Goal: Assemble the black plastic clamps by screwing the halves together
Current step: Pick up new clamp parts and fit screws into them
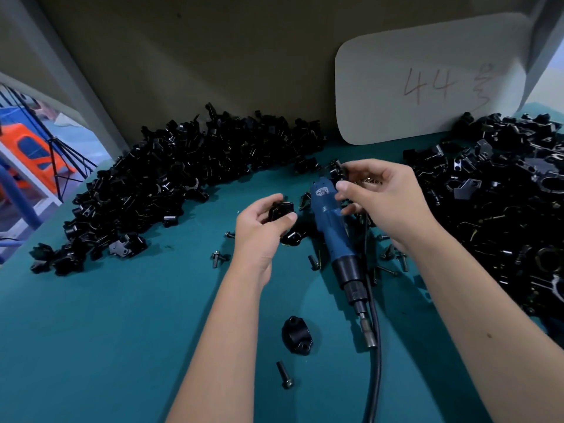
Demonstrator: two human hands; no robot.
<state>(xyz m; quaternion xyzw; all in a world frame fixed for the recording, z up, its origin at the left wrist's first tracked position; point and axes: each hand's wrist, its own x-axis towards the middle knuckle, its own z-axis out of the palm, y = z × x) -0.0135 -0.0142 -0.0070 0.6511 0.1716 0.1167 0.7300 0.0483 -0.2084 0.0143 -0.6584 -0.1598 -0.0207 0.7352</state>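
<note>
Dim bluish light, soft shadows under forearms, wide-angle bending at edges, slightly soft focus

Teal table (106, 331), black clamp halves (171, 178), blue-and-black screwdriver (332, 236), white card (427, 87)

Head camera looks forward and down, close over the table (106, 331).

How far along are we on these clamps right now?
Done: uncertain; the right pile may hold finished clamps. In hand: left hand grips a clamp half; right hand hovers above the electric screwdriver. Left: the large left pile.
</note>
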